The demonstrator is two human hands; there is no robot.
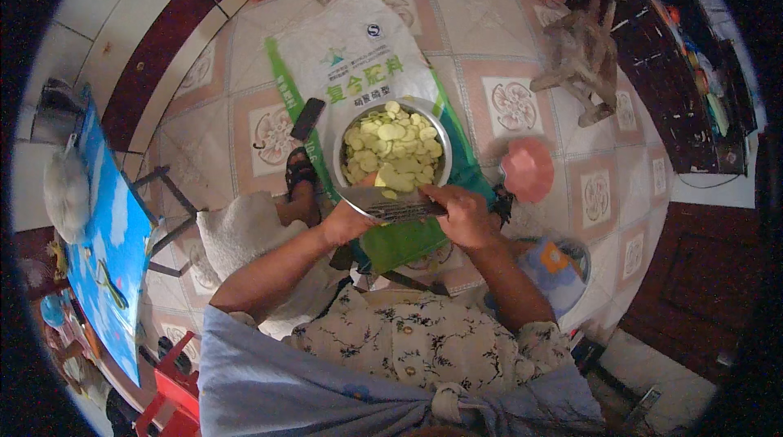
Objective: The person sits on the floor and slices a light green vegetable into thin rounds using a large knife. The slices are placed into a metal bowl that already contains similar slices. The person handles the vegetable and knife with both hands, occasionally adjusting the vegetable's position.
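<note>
A round metal bowl (448, 159) sits before me, heaped with thin pale yellow-green vegetable slices (391, 137). My right hand (466, 217) is closed around the dark handle end of a broad-bladed knife (397, 203), which lies across the near rim of the bowl. My left hand (348, 223) is at the blade's left side, partly hidden by it. Its fingertips show beyond the blade, against a pale yellow vegetable piece (382, 176). A small slice (389, 194) lies against the blade.
Under the bowl is a printed woven sack (361, 33) on the tiled floor. A black phone (308, 119) rests on its left edge. A pink scalloped basin (527, 169) and wooden stool (575, 58) stand right; a blue-topped table (107, 241) and red plastic stool (174, 394) left.
</note>
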